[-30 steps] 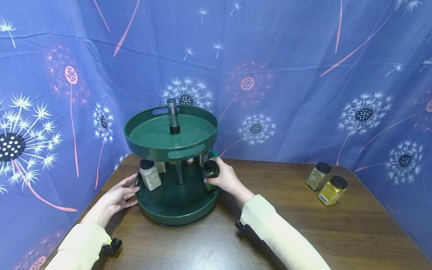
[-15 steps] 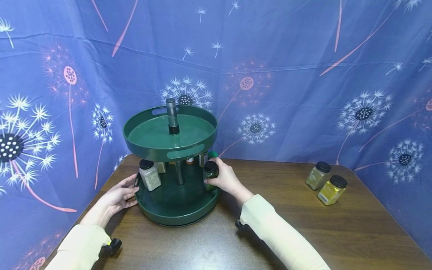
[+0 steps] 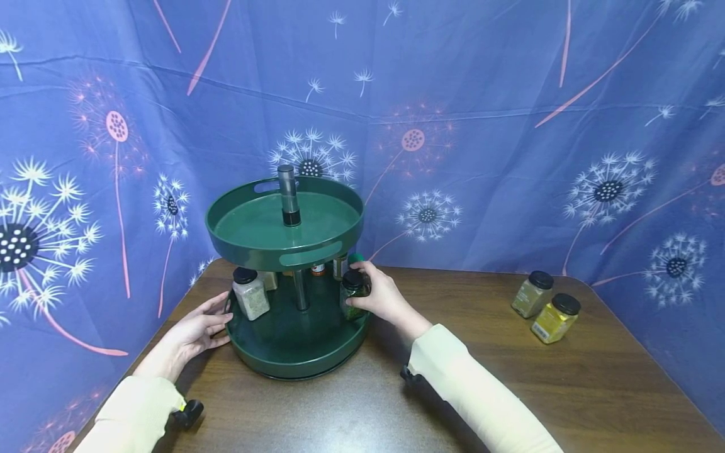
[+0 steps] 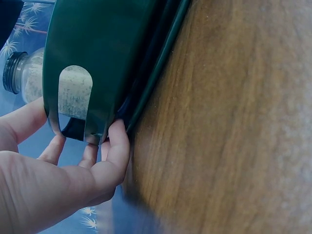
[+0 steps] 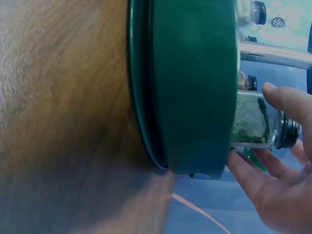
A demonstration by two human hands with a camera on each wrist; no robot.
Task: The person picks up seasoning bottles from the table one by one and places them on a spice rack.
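A green two-tier turntable (image 3: pixel 300 367) stands on the table. My left hand (image 3: pixel 191 336) holds the left edge of its lower tray, thumb and fingers at the rim and outer wall, beside a handle slot in the left wrist view. Inside that edge stands a clear jar of pale herbs (image 3: pixel 251 299) with a black lid. At the right side of the lower tray, a jar of dark green herbs (image 5: pixel 253 119) stands upright. My right hand (image 3: pixel 387 299) surrounds it with loose fingers; in the right wrist view the thumb (image 5: pixel 280 97) appears slightly apart from the glass.
Several more jars, partly hidden, stand at the back of the lower tray, one with a green cap (image 3: pixel 355 258). Two black-lidded jars, one olive (image 3: pixel 531 299) and one yellow (image 3: pixel 554 324), stand on the table (image 3: pixel 453 377) to the right. A patterned blue cloth (image 3: pixel 481 157) hangs behind.
My right hand has loosened and shifted slightly to the right, while the dark green herb jar stays in place. My left hand remains at the tray's edge.
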